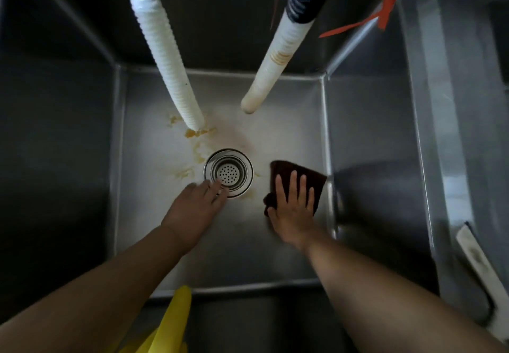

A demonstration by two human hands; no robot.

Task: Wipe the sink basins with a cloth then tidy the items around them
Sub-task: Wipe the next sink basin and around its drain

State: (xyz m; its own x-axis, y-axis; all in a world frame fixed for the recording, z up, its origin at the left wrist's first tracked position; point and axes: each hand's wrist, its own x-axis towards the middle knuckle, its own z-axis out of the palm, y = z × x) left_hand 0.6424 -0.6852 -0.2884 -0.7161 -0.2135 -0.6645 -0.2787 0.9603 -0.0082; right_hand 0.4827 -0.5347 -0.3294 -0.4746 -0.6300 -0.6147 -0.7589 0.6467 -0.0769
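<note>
I look straight down into a deep steel sink basin [154, 215]. A round drain strainer [228, 172] sits in the middle of its floor, with orange-yellow stains [194, 133] behind it and to its left. My right hand [293, 206] lies flat with straight fingers on a dark brown cloth [286, 169], pressing it onto the floor near the right wall. My left hand [197, 204] reaches to the strainer, its straight fingertips touching the near rim.
Two white ribbed hoses hang into the basin, the left hose [165, 49] ending at the stains, the right hose [275, 68] wrapped in black at the top. An orange strip [385, 8] hangs at the back right. Something yellow [173, 325] drapes over the near rim. A white flat object [479, 264] lies on the right ledge.
</note>
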